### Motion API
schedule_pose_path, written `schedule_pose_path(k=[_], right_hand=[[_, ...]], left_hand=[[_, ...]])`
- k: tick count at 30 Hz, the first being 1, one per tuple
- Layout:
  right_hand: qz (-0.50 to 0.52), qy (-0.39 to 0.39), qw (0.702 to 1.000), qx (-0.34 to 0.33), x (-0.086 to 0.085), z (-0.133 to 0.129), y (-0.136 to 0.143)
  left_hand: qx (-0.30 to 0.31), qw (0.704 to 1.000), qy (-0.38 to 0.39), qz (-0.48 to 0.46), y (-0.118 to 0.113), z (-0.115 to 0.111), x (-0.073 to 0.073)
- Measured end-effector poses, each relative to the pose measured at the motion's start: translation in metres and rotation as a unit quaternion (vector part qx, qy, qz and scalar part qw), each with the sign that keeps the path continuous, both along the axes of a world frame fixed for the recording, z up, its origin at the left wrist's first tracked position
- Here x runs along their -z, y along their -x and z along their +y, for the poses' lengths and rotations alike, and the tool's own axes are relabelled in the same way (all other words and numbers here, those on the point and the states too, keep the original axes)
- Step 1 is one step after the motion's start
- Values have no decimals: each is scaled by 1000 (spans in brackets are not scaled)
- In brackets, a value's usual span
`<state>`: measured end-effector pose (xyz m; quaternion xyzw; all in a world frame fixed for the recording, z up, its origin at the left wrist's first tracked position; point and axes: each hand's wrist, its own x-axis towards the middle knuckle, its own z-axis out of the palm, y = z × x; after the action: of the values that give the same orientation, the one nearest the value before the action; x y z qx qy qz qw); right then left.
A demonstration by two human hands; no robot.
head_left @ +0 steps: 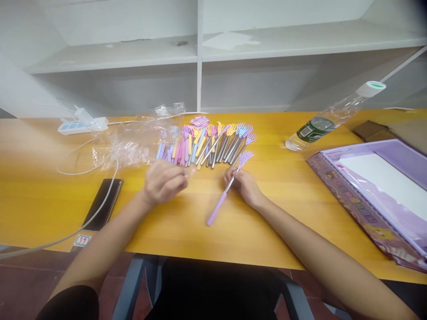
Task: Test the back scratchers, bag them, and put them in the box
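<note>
My right hand (245, 184) is closed round the metal shaft of a back scratcher (218, 209) with a purple claw head and a purple handle, which points down toward the table's front edge. My left hand (166, 181) is curled beside the pile, with what may be a bit of clear film at its fingertips, too blurred to be sure. Behind both hands lies a row of metal rods (230, 149) with yellow, purple, pink and blue claw heads. Pastel handle sleeves (182, 152) lie at the row's left end.
Crumpled clear plastic bags (130, 146), a power strip (83, 125), a white cable and a phone (104, 204) are at the left. A water bottle (315, 129) stands tilted in view at the right, near an open purple box (347, 195). White shelves (199, 66) rise behind.
</note>
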<state>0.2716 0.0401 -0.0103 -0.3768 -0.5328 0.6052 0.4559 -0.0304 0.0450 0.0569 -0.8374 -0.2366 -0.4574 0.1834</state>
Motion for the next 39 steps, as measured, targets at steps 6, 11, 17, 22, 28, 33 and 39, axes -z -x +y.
schedule_pose_path(k=[6,11,17,22,28,33,39], right_hand=[[97,132,983,-79,-8,-4,5],[108,140,982,-62,-11,-6,8],[96,119,987,-51,-18,-9,10],[118,107,985,-67,-20,-16,17],[122,105,986,-46,-16,-16,20],[115,145,981,-52,-19,-17,19],[120,197,973,6,-22,-14,13]], left_hand=[[124,910,281,-278,-32,-23,23],[204,755,499,-374,-33,-34,18],[245,625,624,-400,-37,-37,21],[267,483,761,-342,-42,-41,35],[242,435,832,-246,-44,-48,45],[222,404,842,-280,-44,-44,44],[181,417,826,-334,-47,-41,43]])
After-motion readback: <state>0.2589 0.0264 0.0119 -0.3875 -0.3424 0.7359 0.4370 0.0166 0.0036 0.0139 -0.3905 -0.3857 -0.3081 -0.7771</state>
